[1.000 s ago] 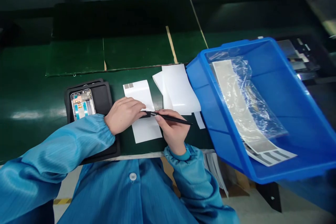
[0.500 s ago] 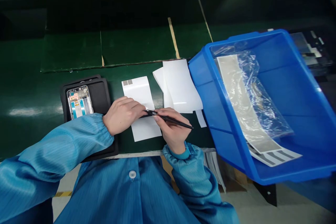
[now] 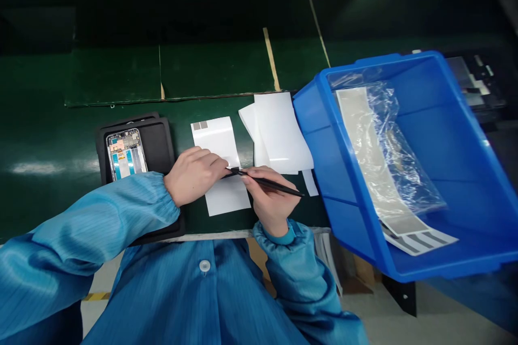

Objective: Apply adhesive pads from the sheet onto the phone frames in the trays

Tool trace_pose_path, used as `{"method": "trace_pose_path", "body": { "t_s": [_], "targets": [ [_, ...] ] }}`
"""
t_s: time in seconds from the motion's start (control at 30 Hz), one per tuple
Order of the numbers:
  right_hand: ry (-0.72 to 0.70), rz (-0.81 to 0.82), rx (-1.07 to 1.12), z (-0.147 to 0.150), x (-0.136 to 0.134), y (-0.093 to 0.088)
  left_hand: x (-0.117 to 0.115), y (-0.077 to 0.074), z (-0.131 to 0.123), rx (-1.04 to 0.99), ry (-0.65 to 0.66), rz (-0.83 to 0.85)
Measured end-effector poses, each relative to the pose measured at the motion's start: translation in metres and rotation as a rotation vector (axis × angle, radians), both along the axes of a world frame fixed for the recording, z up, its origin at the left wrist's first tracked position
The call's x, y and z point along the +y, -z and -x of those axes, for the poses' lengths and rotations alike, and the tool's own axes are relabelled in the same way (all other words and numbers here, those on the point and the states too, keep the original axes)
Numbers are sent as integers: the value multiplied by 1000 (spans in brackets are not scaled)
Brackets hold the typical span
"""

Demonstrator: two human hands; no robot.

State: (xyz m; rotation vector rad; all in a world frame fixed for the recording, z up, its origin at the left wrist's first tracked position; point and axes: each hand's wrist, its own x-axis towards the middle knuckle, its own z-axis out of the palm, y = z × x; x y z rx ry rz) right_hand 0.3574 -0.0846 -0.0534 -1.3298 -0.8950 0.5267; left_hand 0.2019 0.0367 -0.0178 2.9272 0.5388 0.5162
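Note:
My right hand grips slim black tweezers like a pen, their tip pointing left. At that tip my left hand is closed in a pinch. Something small and dark shows by its fingertips, too small to make out. Both hands are over a white sheet that has two small grey rectangles at its top left corner. To the left, an opened phone with bare circuit parts lies in a black tray, partly covered by my left sleeve.
Several white sheets overlap just right of the hands, with a narrow white strip below them. A large blue bin stands at the right, holding clear plastic film and grey-striped sheets. The green bench runs behind everything.
The whole view has shifted slightly. Both hands and the tweezers keep nearly the same pose over the white sheet, the left fingertips still close to the tweezers' tip.

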Motion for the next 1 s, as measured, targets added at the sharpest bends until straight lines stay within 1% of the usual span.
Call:
{"method": "trace_pose_path", "body": {
  "t_s": [0.07,0.13,0.2,0.27,0.3,0.37,0.43,0.47,0.5,0.57,0.63,0.67,0.73,0.8,0.9,1.0],
  "targets": [
    [55,23,-5,0,1,-1,-1,1,-3,15,-9,-25],
    [125,49,-10,-1,2,-4,-4,-1,-7,54,-20,-33],
    [172,81,0,-1,3,-7,-6,-10,-9,104,-55,-27],
    [191,111,15,-1,3,-12,-4,-25,-1,143,-131,-13],
    [199,123,15,0,3,-15,-2,-34,9,152,-181,0],
    [220,143,3,5,3,-22,6,-53,40,160,-277,39],
    [221,165,4,13,2,-28,13,-65,84,177,-352,76],
    [208,177,11,19,2,-31,15,-69,107,197,-384,86],
    [182,188,19,25,3,-33,15,-69,129,225,-407,99],
    [109,216,26,39,5,-39,10,-63,164,285,-397,159],
    [24,255,30,54,11,-45,-1,-51,184,315,-347,236],
    [-17,280,35,63,16,-48,-7,-44,188,311,-322,261],
    [-96,332,46,80,28,-54,-18,-33,187,269,-293,265],
    [-172,374,51,97,43,-59,-27,-26,182,209,-283,238],
    [-257,416,50,120,69,-64,-36,-24,175,152,-262,226],
    [-289,435,39,136,91,-60,-42,-26,174,132,-247,262]
  ]
}}
